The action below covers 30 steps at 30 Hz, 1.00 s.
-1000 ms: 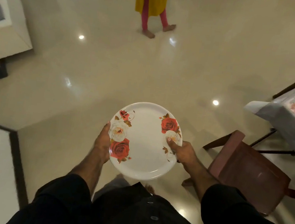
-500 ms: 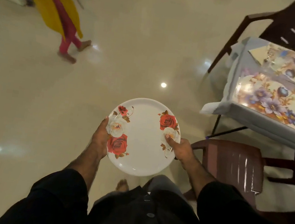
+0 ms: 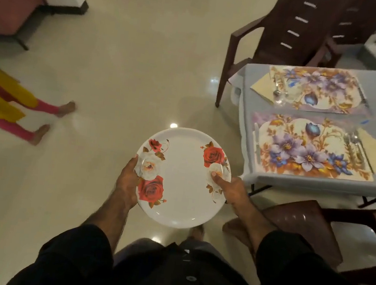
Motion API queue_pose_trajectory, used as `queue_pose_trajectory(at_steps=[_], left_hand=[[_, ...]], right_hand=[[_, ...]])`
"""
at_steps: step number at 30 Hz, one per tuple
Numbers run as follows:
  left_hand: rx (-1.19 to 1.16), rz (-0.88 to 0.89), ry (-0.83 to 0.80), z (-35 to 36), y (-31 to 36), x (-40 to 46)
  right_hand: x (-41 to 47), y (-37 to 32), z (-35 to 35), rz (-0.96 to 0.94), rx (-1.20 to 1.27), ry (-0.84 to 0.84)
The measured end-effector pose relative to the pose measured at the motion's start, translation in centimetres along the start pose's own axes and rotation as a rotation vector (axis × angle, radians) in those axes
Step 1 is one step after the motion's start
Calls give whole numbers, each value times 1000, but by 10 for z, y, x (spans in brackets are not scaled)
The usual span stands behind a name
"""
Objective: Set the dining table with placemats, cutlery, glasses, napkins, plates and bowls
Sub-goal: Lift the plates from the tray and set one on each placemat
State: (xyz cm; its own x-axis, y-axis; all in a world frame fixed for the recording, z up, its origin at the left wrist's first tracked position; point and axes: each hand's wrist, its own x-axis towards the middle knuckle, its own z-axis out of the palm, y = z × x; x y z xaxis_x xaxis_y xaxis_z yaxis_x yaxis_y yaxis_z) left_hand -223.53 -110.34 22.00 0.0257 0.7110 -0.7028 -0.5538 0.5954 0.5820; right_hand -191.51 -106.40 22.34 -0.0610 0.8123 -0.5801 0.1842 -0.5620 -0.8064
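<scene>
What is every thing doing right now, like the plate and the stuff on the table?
Plate: held level over the floor, not yet on the table.
Left hand: grips the plate's left rim.
Right hand: grips the right rim, thumb on top.
Near placemat: flat, no plate on it.
Far placemat: flat, no plate on it.
Near napkin: lies under the cutlery.
Near chair: unoccupied.

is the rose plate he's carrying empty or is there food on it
Empty. The plate shows only its printed roses and bare white centre, held level at opposite rims by the left hand and right hand.
</scene>
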Motion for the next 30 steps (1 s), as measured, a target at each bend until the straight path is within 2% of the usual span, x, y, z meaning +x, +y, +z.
queue_pose_trajectory(at_steps=[3, 5, 10, 13, 16, 22, 26, 28, 30], left_hand=[[-10, -34, 15, 45, 44, 41], [67, -19, 11, 79, 70, 73], [199, -35, -108, 170, 130, 151], [323, -53, -171, 223, 159, 201], [507, 30, -139, 285, 181, 232], [622, 56, -368, 400, 191, 248], [817, 147, -300, 479, 177, 233], [801, 195, -293, 512, 170, 238], [781, 286, -255, 543, 163, 247]], right_hand=[[30, -35, -27, -11, 100, 72], [51, -52, -47, -22, 183, 141], [92, -84, -93, -63, 375, 349], [104, -103, -115, -90, 507, 440], [116, -108, -133, -82, 568, 587], [117, -105, -164, 24, 756, 864], [103, -78, -194, 7, 877, 1069], [92, -55, -209, -18, 960, 1147], [80, -33, -226, 47, 980, 1252]])
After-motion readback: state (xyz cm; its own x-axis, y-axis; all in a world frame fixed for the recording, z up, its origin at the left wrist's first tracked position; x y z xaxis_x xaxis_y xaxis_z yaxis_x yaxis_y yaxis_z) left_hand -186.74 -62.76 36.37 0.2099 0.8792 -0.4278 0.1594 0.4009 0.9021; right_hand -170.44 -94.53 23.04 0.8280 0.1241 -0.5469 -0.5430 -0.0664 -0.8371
